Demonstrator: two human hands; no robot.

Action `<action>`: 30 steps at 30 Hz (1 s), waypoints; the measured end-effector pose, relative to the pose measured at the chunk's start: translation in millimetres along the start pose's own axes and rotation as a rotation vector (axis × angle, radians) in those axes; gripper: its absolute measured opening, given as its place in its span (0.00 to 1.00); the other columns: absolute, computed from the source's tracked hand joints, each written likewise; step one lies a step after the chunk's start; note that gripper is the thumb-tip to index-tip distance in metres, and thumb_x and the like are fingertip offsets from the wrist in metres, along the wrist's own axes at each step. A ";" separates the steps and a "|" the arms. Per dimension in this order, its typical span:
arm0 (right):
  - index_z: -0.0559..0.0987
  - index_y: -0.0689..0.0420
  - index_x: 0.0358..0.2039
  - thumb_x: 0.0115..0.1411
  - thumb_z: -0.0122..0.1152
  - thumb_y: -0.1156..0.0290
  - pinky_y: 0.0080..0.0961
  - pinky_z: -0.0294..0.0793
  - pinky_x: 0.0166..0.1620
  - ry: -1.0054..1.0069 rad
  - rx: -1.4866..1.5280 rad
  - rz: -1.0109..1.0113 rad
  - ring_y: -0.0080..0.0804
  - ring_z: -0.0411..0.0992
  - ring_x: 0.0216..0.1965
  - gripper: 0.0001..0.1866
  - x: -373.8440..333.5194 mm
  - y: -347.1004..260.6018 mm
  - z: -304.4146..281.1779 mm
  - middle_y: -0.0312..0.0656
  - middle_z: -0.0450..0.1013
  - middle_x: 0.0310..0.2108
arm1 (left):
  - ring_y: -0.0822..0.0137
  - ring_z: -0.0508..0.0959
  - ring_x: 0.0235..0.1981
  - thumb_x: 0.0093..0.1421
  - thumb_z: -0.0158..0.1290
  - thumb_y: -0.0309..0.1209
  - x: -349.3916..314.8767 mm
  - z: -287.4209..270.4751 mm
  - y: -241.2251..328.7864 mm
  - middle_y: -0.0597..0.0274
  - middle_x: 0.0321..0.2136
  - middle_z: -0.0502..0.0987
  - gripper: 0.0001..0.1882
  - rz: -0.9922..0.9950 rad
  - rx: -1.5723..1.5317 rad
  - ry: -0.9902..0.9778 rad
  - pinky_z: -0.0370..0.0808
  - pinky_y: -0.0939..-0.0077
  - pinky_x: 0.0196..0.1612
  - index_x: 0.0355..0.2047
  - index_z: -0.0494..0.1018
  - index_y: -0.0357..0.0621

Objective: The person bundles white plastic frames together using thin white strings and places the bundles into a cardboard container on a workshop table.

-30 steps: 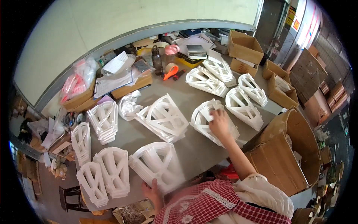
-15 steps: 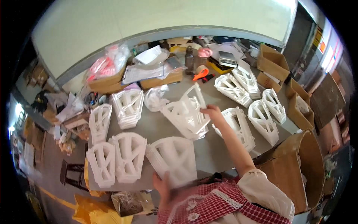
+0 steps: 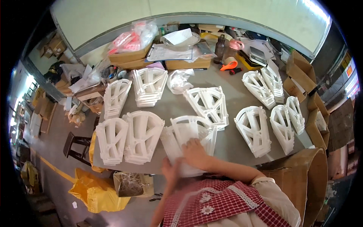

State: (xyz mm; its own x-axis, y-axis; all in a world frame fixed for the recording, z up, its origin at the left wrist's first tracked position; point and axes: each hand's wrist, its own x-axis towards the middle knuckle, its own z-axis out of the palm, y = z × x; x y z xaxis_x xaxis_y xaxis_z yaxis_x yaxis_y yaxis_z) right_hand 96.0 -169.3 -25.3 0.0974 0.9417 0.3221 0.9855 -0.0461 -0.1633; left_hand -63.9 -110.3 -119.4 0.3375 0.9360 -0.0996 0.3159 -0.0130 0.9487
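A white fan-shaped plastic frame (image 3: 192, 122) lies in front of me, its lower part over or among whitish translucent sheets (image 3: 172, 142). My right hand (image 3: 194, 151) is on it, fingers bent and pressed to its middle. By the near left corner of the sheets is my left hand (image 3: 171, 170), smeared by motion; its grip is unclear. Just beyond stands a stack of similar white frames (image 3: 208, 104). More stacked frames are at the left (image 3: 141, 136) and far left (image 3: 150, 86), and single-looking ones at the right (image 3: 252, 130).
A crumpled clear bag (image 3: 179, 80) lies beyond the frames. At the back are a dark bottle (image 3: 219, 49), an orange tape dispenser (image 3: 228, 64) and a scale (image 3: 258, 55). Cardboard boxes (image 3: 298, 178) flank the right edge. A yellow bag (image 3: 98, 193) and stool (image 3: 77, 147) stand at left.
My right hand has brought a frame from the middle stack toward me and onto the sheets. My left hand stays near the sheets' near left corner. The whole view has shifted.
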 end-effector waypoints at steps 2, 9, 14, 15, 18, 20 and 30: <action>0.77 0.65 0.30 0.61 0.52 0.44 0.40 0.62 0.51 -0.031 0.010 -0.083 0.47 0.68 0.41 0.30 -2.0 -4.2 5.6 0.50 0.75 0.30 | 0.68 0.77 0.37 0.58 0.60 0.38 -0.9 -3.3 6.3 0.50 0.39 0.79 0.25 -0.031 0.028 -0.028 0.74 0.73 0.41 0.48 0.69 0.30; 0.79 0.60 0.30 0.59 0.55 0.47 0.39 0.61 0.51 -0.276 0.081 -0.155 0.45 0.69 0.41 0.25 4.6 0.3 -16.9 0.48 0.77 0.30 | 0.65 0.78 0.35 0.55 0.63 0.38 -4.6 -3.2 48.9 0.50 0.37 0.80 0.25 -0.105 -0.159 -0.053 0.75 0.69 0.38 0.46 0.71 0.33; 0.79 0.58 0.32 0.55 0.60 0.58 0.40 0.61 0.53 -0.396 0.134 -0.059 0.44 0.69 0.43 0.15 22.9 32.2 -17.5 0.47 0.77 0.31 | 0.67 0.77 0.36 0.53 0.66 0.38 4.0 -0.4 37.9 0.53 0.38 0.78 0.26 -0.143 -0.159 -0.108 0.73 0.73 0.41 0.43 0.70 0.31; 0.79 0.58 0.32 0.54 0.61 0.59 0.40 0.61 0.54 -0.461 0.132 -0.059 0.44 0.69 0.43 0.14 24.4 36.7 -20.2 0.46 0.77 0.31 | 0.67 0.77 0.37 0.53 0.67 0.37 3.7 -0.2 45.9 0.53 0.38 0.78 0.26 -0.174 -0.173 -0.113 0.73 0.73 0.41 0.43 0.70 0.30; 0.78 0.58 0.35 0.50 0.62 0.62 0.41 0.61 0.54 -0.453 0.130 -0.091 0.44 0.69 0.44 0.15 16.3 41.2 -9.6 0.46 0.77 0.33 | 0.67 0.77 0.37 0.52 0.67 0.34 4.5 -4.3 62.6 0.53 0.38 0.78 0.25 -0.209 -0.229 -0.137 0.73 0.73 0.41 0.44 0.70 0.30; 0.78 0.59 0.36 0.48 0.62 0.63 0.42 0.61 0.53 -0.409 0.144 -0.108 0.45 0.68 0.44 0.16 15.0 40.0 -7.8 0.46 0.76 0.34 | 0.68 0.76 0.37 0.53 0.67 0.34 7.2 -7.3 44.7 0.53 0.38 0.78 0.25 -0.196 -0.253 -0.111 0.73 0.74 0.41 0.44 0.70 0.30; 0.79 0.55 0.33 0.47 0.59 0.67 0.44 0.64 0.49 -0.339 0.076 -0.164 0.48 0.69 0.45 0.12 5.6 12.4 -7.4 0.45 0.76 0.34 | 0.67 0.77 0.35 0.54 0.66 0.41 11.0 -6.8 27.7 0.53 0.37 0.79 0.27 -0.141 -0.108 -0.096 0.74 0.73 0.39 0.43 0.71 0.30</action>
State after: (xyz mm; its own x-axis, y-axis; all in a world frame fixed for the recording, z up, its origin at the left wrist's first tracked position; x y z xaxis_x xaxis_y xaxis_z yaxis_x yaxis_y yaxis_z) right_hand 109.8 -167.1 -18.7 -0.1244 0.9919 0.0248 0.9698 0.1268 -0.2083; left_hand -57.5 -98.0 -92.2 0.3812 0.8881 -0.2569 0.2710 0.1584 0.9495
